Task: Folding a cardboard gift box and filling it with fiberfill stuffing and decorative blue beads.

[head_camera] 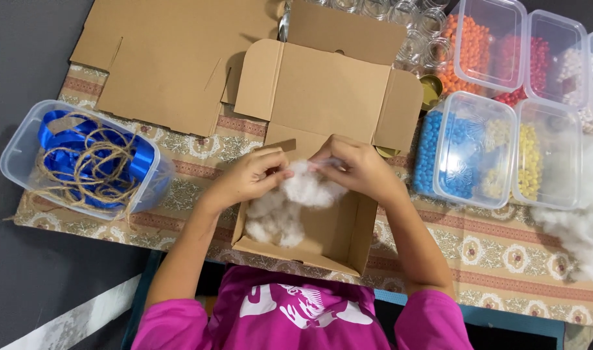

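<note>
Head view: frame centre.
Hands: left hand point(248, 178) and right hand point(355, 170) both pinch white stuffing point(307, 189) over cardboard box point(322, 227).
Risk: tufts could tear and drop outside.

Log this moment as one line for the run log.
left hand: on white stuffing | right hand: pulling stuffing | stuffing: over open cardboard box

Loose stuffing heap point(585, 214) cut off at right edge.
</note>
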